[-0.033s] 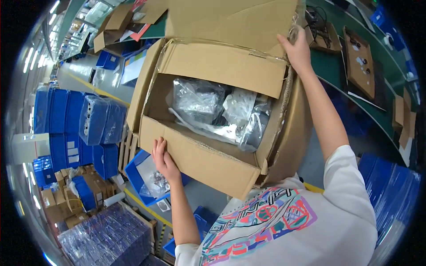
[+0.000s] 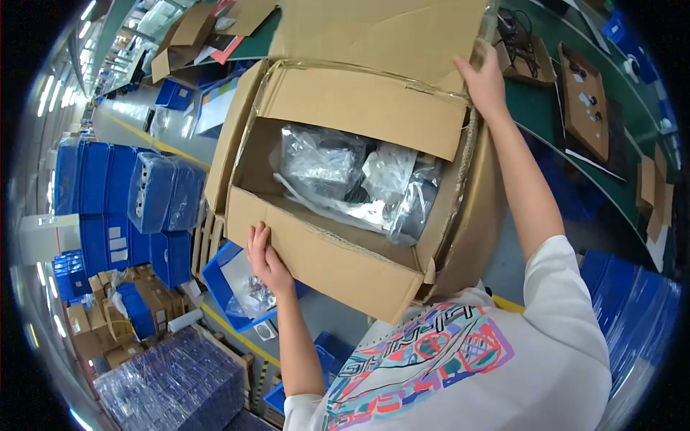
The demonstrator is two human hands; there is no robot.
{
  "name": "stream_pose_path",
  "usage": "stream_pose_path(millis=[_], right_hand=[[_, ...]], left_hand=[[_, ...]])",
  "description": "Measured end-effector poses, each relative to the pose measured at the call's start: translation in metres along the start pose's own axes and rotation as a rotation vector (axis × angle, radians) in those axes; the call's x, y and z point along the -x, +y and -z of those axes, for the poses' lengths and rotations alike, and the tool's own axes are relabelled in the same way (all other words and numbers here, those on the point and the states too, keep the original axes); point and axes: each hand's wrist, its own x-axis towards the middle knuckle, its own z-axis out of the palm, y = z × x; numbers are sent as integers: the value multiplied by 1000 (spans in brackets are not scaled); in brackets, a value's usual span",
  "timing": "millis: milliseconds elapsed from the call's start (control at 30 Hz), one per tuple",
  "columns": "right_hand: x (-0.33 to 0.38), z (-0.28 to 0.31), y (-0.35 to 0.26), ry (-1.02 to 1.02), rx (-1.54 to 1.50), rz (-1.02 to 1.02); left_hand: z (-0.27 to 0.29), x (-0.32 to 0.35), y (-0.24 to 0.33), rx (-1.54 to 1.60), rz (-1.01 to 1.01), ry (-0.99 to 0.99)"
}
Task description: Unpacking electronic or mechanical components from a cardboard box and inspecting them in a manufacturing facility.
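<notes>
A large brown cardboard box (image 2: pixel 345 108) stands open in front of me, its flaps folded outward. Inside lie clear plastic bags (image 2: pixel 323 161) holding dark parts. My left hand (image 2: pixel 266 258) rests on the left end of the near flap (image 2: pixel 330 266), fingers laid up its outer face and gripping it. My right hand (image 2: pixel 485 82) reaches over the box's far right corner and grips the edge of the raised far flap (image 2: pixel 381 36). My white printed shirt fills the lower right.
Below the box sits a blue bin (image 2: pixel 223 280) with bagged parts. Stacked blue bins (image 2: pixel 108 194) stand at the left. A wrapped stack of blue crates (image 2: pixel 172 381) is at lower left. A green bench (image 2: pixel 560 108) with brown trays runs along the right.
</notes>
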Motion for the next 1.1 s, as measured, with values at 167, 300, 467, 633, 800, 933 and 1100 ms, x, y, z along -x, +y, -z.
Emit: stream_pose_path(millis=[167,300,467,633,800,933,1100], right_hand=[[5,-16,-11,243,226,85],[43,-11,-55,41,258,429],[96,-29,-86,-552,384,678],[54,-4,-116,-606,546,490],[-27,21,-99,-215,557,331],[-36,5,-28,-411,695,251],[-12,-13,20,-258,326,128]], left_hand=[[-3,4,-10,55,35,35],[0,8,-14,14,36,17],[-10,5,-13,101,42,71],[-8,8,-13,104,47,118],[-5,7,-12,84,32,117],[-6,9,-15,99,42,121],[-9,7,-8,138,65,119]])
